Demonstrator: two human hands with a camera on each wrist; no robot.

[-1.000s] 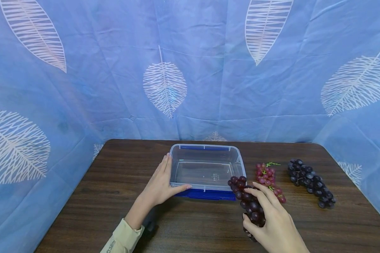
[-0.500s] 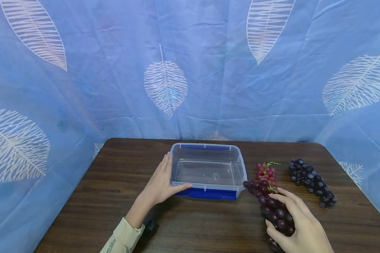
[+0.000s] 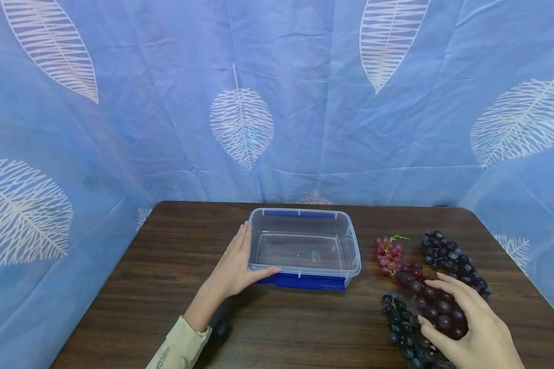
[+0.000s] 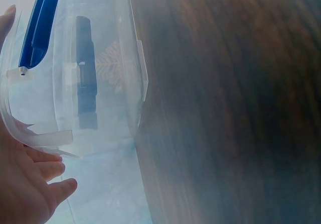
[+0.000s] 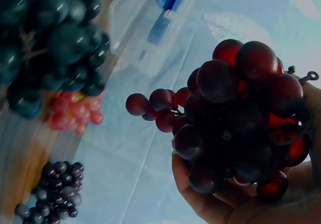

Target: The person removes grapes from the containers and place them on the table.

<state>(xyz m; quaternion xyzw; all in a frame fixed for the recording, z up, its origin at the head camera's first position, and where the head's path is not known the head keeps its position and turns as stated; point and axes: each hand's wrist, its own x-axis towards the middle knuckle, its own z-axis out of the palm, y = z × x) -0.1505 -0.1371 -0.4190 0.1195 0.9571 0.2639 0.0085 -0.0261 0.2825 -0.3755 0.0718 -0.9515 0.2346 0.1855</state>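
Observation:
A see-through plastic box (image 3: 304,271) with blue side latches stands on the table without a lid on it. My left hand (image 3: 233,269) rests at its left side, fingers straight along the wall and thumb laid over the front rim. In my right hand (image 3: 477,323) I grip a bunch of dark red grapes (image 3: 443,307) between thumb and fingers; the right wrist view shows the bunch (image 5: 246,108) held up, its thin end pointing away from the palm. Below it lies a bunch of blackish-green grapes (image 3: 399,320), partly covered by the held bunch and the hand.
A small bunch of pinkish-red grapes (image 3: 388,253) with green stems lies right of the box. Farther right is a bunch of blue-black grapes (image 3: 448,256), partly behind my right hand. A blue leaf-patterned cloth (image 3: 295,123) hangs behind the brown wooden table (image 3: 175,256).
My right hand has carried the dark red grapes rightward, away from the box's front right corner, and the blackish-green bunch has come into view. The left hand and box have stayed put.

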